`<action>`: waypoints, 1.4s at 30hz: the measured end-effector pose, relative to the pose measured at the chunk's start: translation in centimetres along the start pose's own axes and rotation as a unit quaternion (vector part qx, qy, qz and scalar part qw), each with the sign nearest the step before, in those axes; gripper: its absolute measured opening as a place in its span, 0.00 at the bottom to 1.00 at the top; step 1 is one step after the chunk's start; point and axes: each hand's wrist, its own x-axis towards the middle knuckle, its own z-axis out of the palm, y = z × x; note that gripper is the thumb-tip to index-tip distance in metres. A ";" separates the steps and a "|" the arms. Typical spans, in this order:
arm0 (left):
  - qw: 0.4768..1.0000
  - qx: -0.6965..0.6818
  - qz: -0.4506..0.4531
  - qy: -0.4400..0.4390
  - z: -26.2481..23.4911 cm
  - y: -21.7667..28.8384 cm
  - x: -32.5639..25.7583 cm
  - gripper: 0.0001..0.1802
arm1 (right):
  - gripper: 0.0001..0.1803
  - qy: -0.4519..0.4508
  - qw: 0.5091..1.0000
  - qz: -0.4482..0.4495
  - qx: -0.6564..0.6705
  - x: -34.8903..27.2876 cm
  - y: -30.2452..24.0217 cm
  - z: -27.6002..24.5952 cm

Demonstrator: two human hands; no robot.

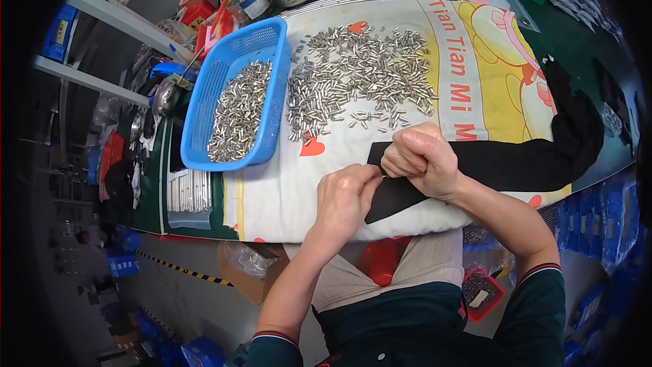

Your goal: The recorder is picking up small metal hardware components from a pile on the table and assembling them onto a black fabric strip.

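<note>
Blue basket (pixel 274 105) blocks left; metal pieces (pixel 360 68) ahead; near-left cloth (pixel 285 197) free

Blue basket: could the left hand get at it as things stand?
Probably yes. The basket sits ahead and to the left of the left hand, with bare cloth between them, though that hand's fingers look busy close to the right hand.

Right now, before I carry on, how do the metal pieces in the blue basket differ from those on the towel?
The basket pieces are heaped together, while the towel pieces lie spread out, with strays along the near edge. Walls of the blue basket enclose the basket pieces; the towel pieces lie loose on the towel. The towel pieces also cover a wider area than the basket pieces. Both are small, slim and silvery.
</note>
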 end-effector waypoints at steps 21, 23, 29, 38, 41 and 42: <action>0.997 -0.049 -0.008 -0.064 -0.6 -0.2 1.4 0.04 | 0.23 0.017 0.999 0.004 -0.047 -0.6 0.1 0.4; 0.996 -0.050 -0.012 -0.067 -0.6 -0.3 1.4 0.04 | 0.23 0.009 0.998 0.006 -0.056 -0.4 0.1 0.4; 0.995 -0.063 -0.016 -0.071 -0.3 -0.6 1.4 0.04 | 0.23 0.010 0.995 -0.011 -0.095 -0.5 0.6 0.2; 0.996 -0.053 -0.020 -0.064 -0.1 -0.2 0.7 0.03 | 0.23 0.014 0.999 -0.002 -0.043 -0.5 0.5 -0.1; 0.996 -0.064 -0.035 -0.052 -0.1 -0.2 0.3 0.04 | 0.24 0.003 1.000 0.007 0.001 -0.3 0.0 -0.1; 0.997 -0.056 -0.040 -0.040 -0.1 -0.2 0.2 0.04 | 0.24 0.007 1.000 -0.004 -0.024 -0.2 0.0 0.0</action>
